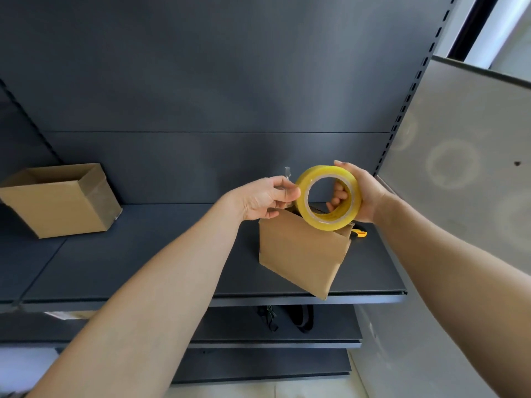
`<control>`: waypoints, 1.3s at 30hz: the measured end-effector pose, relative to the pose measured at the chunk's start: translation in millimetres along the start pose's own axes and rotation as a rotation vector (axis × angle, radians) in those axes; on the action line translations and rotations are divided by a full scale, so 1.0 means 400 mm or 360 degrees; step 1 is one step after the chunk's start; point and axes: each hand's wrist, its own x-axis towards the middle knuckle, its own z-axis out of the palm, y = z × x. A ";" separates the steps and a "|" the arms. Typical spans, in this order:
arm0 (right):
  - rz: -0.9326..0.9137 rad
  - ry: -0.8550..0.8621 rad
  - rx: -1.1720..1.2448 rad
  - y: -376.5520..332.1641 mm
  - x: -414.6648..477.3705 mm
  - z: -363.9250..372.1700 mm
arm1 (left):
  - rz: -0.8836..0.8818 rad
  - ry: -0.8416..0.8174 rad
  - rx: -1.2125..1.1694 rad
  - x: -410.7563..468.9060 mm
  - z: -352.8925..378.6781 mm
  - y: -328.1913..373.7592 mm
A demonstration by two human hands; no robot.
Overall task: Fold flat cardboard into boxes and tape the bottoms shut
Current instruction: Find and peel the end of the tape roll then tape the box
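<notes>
Pinching the clear free tape end (287, 179) between thumb and fingertips, the left hand (265, 198) holds it beside the round, yellow-tinted roll of packing tape (324, 224). The right hand (363, 193) grips that roll with fingers curled through its core, just above the small brown cardboard box (301, 254) on the dark grey metal shelf (143, 254). Light and rigid, the roll probably handles best by the core; the thin film likely clings to itself. Both forearms reach forward, wrists raised.
</notes>
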 end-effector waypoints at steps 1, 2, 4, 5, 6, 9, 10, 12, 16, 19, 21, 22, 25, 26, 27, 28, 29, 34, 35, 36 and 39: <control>0.0036 0.0006 0.0030 -0.003 0.002 0.000 | 0.0010 -0.0008 -0.0009 0.002 0.001 0.000; 0.0074 0.0014 0.0058 -0.003 0.005 -0.001 | 0.0021 -0.0008 -0.0013 0.004 0.003 0.000; 0.0151 0.0034 0.0138 0.004 0.011 -0.003 | 0.0060 0.0012 -0.0023 0.008 0.007 -0.001; 0.0186 0.0045 0.0185 0.011 0.015 -0.005 | 0.0079 0.0021 -0.0043 0.010 0.011 -0.003; 0.0214 0.0055 0.0225 0.018 0.019 -0.007 | 0.0094 0.0029 -0.0069 0.011 0.015 -0.004; 0.0285 0.0089 0.0291 0.032 0.026 -0.013 | 0.0109 0.0042 -0.0095 0.012 0.022 -0.012; 0.0298 0.0099 0.0292 0.033 0.028 -0.015 | 0.0106 0.0046 -0.0085 0.011 0.023 -0.013; 0.0311 0.0109 0.0294 0.029 0.032 -0.019 | 0.0098 0.0064 -0.0073 0.008 0.021 -0.010; 0.0304 0.0100 0.0386 0.018 0.034 -0.012 | 0.0086 0.0080 -0.0050 -0.003 0.011 0.010; 0.0282 0.0107 0.0523 0.009 0.035 -0.001 | 0.0092 0.0089 -0.0069 -0.009 0.008 0.028; 0.0284 0.0108 0.0564 0.003 0.034 0.006 | 0.0109 0.0105 -0.0083 -0.011 0.007 0.039; 0.0282 0.0106 0.0566 0.000 0.034 0.009 | 0.0119 0.0111 -0.0076 -0.012 0.006 0.044; 0.0290 0.0106 0.0542 -0.006 0.035 0.013 | 0.0142 0.0129 -0.0072 -0.014 0.007 0.057; 0.0293 0.0111 0.0539 -0.009 0.036 0.014 | 0.0147 0.0147 -0.0064 -0.015 0.010 0.061; 0.0294 0.0120 0.0532 -0.011 0.036 0.016 | 0.0150 0.0181 -0.0048 -0.014 0.012 0.063; 0.0294 0.0131 0.0513 -0.013 0.036 0.018 | 0.0155 0.0235 -0.0016 -0.014 0.016 0.063; 0.0296 0.0141 0.0488 -0.018 0.035 0.020 | 0.0163 0.0287 0.0006 -0.013 0.019 0.064; 0.0295 0.0111 0.0506 -0.052 0.023 0.027 | 0.0212 0.0182 -0.0256 -0.020 0.021 0.088; 0.0298 0.0098 0.0527 -0.057 0.020 0.032 | 0.0221 0.0151 -0.0275 -0.024 0.018 0.097; 0.0305 0.0078 0.0559 -0.061 0.017 0.037 | 0.0236 0.0132 -0.0285 -0.027 0.015 0.104; 0.0330 0.0008 0.0630 -0.065 0.011 0.052 | 0.0287 0.0119 -0.0353 -0.035 0.012 0.119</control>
